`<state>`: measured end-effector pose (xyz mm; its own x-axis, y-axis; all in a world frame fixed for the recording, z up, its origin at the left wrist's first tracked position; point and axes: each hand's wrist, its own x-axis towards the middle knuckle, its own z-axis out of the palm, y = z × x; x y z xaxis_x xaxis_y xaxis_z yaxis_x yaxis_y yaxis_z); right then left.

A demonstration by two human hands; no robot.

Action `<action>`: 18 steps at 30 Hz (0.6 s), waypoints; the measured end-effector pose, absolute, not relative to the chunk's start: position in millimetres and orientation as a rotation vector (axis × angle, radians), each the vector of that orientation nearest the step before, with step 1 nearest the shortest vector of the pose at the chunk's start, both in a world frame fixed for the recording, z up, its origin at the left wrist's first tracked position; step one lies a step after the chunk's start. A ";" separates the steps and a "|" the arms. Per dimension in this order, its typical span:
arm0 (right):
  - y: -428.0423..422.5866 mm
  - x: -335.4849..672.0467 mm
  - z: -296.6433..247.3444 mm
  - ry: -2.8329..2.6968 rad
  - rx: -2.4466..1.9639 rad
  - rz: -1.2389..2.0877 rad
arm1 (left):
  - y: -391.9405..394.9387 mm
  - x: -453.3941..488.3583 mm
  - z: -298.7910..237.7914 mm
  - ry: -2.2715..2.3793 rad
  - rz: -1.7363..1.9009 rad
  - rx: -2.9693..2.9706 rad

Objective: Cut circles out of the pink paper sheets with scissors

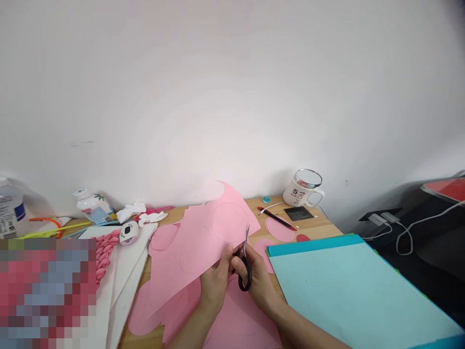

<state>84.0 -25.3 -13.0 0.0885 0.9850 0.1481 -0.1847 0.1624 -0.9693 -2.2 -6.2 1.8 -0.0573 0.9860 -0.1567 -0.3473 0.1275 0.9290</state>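
A large pink paper sheet [189, 237] with drawn circle outlines is raised and tilted over the desk, and a curved piece is cut from its top edge. My left hand [215, 283] grips its lower edge, thumb on top. Black-handled scissors [245, 276] are in my right hand [256, 276], fingers through the loops. One blade points up in front of the sheet near a drawn circle; the other blade is hidden, apparently behind the paper. More pink paper [240, 315] lies beneath my hands, and a cut pink circle [143, 310] rests at the left.
Blue paper sheets [348, 291] are stacked at the right. Behind them are a white mug [300, 191], a red-black pencil [276, 218] and a black card [298, 214]. To the left lie white sheets [125, 286], a white bottle [92, 206] and crumpled tissues [131, 211]. The wall stands behind.
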 end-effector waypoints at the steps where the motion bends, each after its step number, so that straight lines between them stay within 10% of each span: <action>1: -25.4 84.0 -12.3 -1.085 -1.004 1.125 | -6.2 -2.0 2.2 1.065 1.305 0.808; 18: -28.9 90.6 0.4 -1.079 -1.080 1.075 | -5.0 -4.8 -5.6 1.080 1.352 0.889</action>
